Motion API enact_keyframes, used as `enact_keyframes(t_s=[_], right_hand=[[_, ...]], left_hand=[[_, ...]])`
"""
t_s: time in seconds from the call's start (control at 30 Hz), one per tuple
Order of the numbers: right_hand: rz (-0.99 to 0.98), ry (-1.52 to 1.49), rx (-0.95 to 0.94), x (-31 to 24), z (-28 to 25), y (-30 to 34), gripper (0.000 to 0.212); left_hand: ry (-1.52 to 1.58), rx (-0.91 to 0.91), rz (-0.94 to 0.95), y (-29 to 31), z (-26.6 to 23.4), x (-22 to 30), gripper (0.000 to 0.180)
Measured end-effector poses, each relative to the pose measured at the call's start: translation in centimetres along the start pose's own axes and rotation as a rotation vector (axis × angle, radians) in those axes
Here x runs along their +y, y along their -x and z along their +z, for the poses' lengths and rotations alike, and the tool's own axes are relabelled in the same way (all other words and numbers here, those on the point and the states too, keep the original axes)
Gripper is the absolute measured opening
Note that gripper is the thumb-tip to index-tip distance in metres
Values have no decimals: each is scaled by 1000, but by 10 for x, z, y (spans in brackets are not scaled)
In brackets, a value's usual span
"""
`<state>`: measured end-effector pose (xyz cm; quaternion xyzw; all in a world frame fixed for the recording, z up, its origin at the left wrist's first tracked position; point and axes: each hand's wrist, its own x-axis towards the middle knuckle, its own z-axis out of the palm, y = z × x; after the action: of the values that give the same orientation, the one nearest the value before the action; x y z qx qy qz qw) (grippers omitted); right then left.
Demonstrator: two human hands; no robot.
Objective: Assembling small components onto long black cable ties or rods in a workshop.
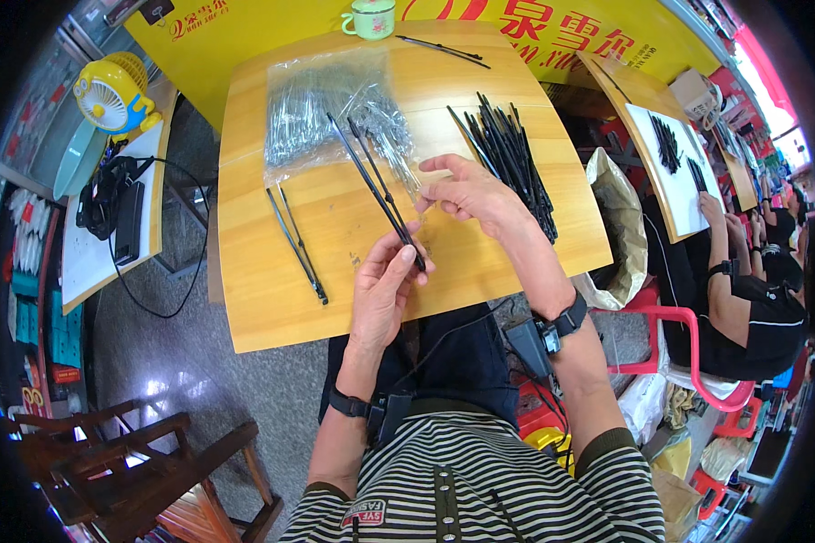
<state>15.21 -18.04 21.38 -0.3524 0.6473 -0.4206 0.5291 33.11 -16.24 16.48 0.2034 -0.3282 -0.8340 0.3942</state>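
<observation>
Nearest you, your striped shirt [444, 489] faces the near edge of the wooden table [244, 317]. Your left hand [388, 285] pinches the joined lower end of a black forked strip [388, 196] above the tabletop, its two prongs slanting up and away. Your right hand [466, 192] hangs just beyond, fingers curled; whether they grip anything small, you can't tell from here. A similar forked strip [311, 276] lies to your left. Farther out sit a clear plastic bag [326, 95] and, rightward, a black strip pile [516, 163]; at the far edge, a green-white mug [371, 20].
</observation>
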Motion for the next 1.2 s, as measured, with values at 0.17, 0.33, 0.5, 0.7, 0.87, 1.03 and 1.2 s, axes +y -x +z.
enact_keyframes(t_s=[0.17, 0.33, 0.5, 0.7, 0.87, 1.03, 1.2], right_hand=[[18, 3, -23, 5, 1, 7, 33], [47, 1, -116, 8, -1, 27, 24], [-27, -24, -94, -5, 0, 30, 18], [58, -8, -55, 8, -7, 31, 16], [-29, 52, 43, 16, -3, 24, 16], [-83, 165, 157, 16, 2, 28, 19], [-600, 748, 457, 23, -5, 38, 15]], left_hand=[[7, -7, -13, -1, -1, 0, 32], [12, -14, -15, -2, -3, 0, 33], [9, -12, -1, -2, -2, 0, 33], [-19, 6, 2, -2, 0, 1, 32], [-27, -5, -9, -2, 2, 3, 32], [-10, 0, -16, -3, 0, 1, 34], [-40, 6, -4, -3, 2, 1, 36]])
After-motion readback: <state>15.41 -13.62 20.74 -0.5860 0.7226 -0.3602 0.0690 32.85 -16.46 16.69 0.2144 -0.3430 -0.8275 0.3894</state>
